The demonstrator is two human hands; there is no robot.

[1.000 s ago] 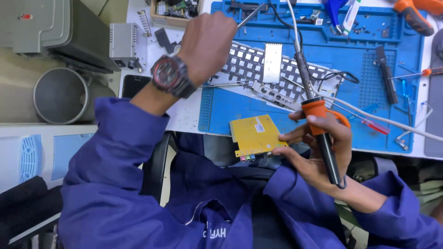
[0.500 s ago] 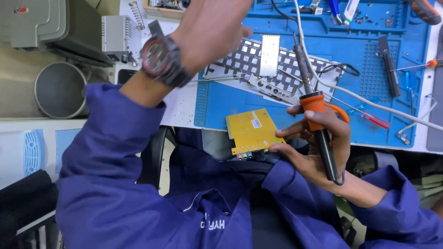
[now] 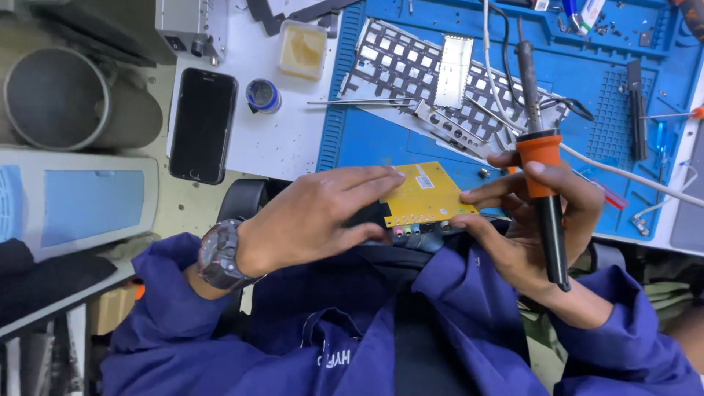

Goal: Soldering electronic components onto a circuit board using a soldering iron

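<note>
Two hands | left (image 3: pixel 312 216) grips yellow board (image 3: pixel 429 194) | right (image 3: pixel 532 220) clasps soldering iron (image 3: pixel 541 169)

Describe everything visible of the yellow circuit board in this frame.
The yellow circuit board is a small, flat, roughly rectangular board with a pale label near its top edge and a row of small coloured connectors along its lower edge. It is held slightly tilted above the person's lap, at the near edge of the blue work mat. The left hand covers its left side; the right hand, also gripping a soldering iron, pinches its right edge.
</note>
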